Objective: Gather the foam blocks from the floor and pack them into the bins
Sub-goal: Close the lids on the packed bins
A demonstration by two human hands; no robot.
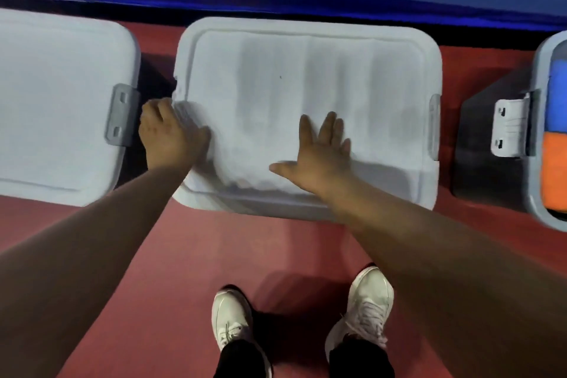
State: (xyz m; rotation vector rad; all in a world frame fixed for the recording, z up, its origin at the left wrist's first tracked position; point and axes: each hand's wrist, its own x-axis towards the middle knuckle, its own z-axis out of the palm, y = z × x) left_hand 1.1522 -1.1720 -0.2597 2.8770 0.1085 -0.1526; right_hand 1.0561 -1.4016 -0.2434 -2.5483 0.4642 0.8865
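Right fingers [326, 132] flat on bin lid [306, 70], left fingers [156, 112] gripping its edge

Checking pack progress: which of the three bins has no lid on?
The bin at the right edge: lidless, blue block and orange block showing inside. The left bin and middle bin have lids on.

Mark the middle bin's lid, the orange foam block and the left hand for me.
middle bin's lid [306, 70]: head view, bare centre of its top.
orange foam block [555, 169]: head view, middle of its visible face.
left hand [167, 135]: head view, back of the hand.
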